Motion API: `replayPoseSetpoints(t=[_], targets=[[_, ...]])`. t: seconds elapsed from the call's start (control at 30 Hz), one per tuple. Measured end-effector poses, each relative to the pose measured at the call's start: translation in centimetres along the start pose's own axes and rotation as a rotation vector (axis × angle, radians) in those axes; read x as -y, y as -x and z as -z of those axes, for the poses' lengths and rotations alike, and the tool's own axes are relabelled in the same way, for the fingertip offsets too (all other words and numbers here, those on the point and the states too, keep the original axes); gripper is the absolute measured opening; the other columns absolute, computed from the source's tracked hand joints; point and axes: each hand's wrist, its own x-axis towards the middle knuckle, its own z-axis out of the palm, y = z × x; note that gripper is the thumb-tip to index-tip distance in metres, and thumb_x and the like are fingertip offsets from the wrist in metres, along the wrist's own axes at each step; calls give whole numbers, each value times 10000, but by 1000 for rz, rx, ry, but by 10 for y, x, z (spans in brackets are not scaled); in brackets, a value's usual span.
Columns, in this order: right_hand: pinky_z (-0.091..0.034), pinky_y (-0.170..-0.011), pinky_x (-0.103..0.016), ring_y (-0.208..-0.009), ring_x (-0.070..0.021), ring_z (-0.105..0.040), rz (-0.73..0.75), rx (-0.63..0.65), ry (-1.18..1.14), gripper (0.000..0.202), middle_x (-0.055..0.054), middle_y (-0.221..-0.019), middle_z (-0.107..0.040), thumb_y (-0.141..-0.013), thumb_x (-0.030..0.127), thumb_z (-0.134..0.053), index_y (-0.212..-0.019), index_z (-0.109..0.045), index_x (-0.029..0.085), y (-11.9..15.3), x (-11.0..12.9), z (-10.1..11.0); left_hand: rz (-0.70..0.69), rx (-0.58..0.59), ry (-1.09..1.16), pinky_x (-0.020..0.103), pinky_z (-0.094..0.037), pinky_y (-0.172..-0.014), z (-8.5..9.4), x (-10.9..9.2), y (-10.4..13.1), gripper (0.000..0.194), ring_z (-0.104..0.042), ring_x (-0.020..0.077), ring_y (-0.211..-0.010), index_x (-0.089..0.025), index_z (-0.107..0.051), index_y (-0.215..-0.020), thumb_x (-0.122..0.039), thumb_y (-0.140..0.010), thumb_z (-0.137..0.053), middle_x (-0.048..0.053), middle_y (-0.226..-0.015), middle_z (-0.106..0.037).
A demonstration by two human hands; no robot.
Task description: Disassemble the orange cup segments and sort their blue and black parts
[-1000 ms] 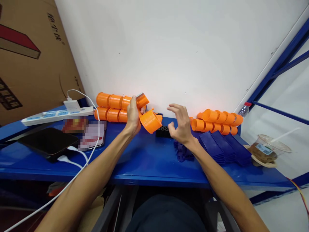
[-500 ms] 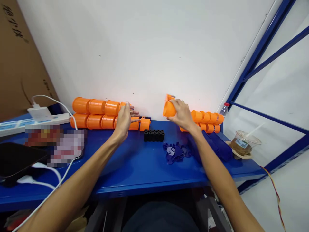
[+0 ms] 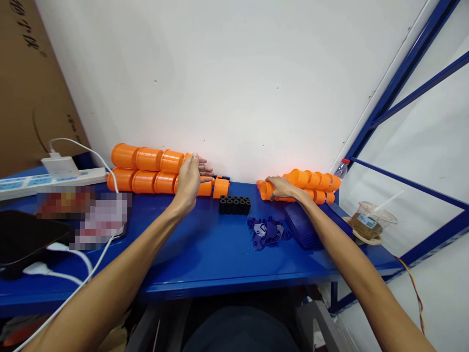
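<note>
Right hand: right of centre, the right hand (image 3: 281, 188) curls its fingers and thumb around an orange cup (image 3: 266, 191); some fingertips are hidden behind the cup.
Held cup: it lies on its side at the left end of the right-hand orange row (image 3: 314, 180), its open mouth facing the lower left of the frame; the hand covers its rear part.
Left hand: left of centre, the left hand (image 3: 188, 180) has its fingers extended and spread, pointing right; it blocks part of the left-hand orange stack (image 3: 146, 170), and whether it touches the stack I cannot tell.
Black block: centre, a block of black tubes (image 3: 234, 206) on the blue table (image 3: 205, 254).
Blue parts: right of centre, a tangled pile of small dark blue pieces (image 3: 267, 232), single shapes hard to make out; just beside it, blue sheets (image 3: 301, 226) partly hidden by the right forearm.
Far left: a phone (image 3: 122, 231), mostly masked by pixelation; a power strip (image 3: 91, 175) and a cardboard box (image 3: 47, 98), both cut off by the frame.
Far right: a drink cup (image 3: 371, 222).
</note>
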Motion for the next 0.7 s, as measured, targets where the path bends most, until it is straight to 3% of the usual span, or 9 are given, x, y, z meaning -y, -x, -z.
replayPoseSetpoints(t=[0.27,0.53,0.7], targets=[[-493,-905,-338,-1220,-354,-653,-11,2,131,653,-208,-1342,-689,-764,280,-829,-1358,-632,93,-4,-1,-9,-21,0,-28,317,-601,-663,2,1,0,453,-709,200,-732,-184,-609,-919,-616,-1001,-497,72,-793,-688],[-528,-891,-354,-1190,-364,-672,-24,47,96,671,-246,-1341,-679,-757,219,-820,-1376,-624,52,0,5,3,-39,-33,-8,311,-589,-661,2,-1,-3,501,-704,193,-723,-190,-597,-907,-686,-953,-538,65,-795,-678],[-459,-1116,-397,-1352,-320,-580,71,-290,-112,608,-221,-1468,-611,-887,168,-670,-1474,-546,64,-17,39,19,-98,-100,48,303,-588,-679,2,-4,-4,449,-693,182,-726,-206,-584,-884,-644,-969,-536,46,-774,-665]])
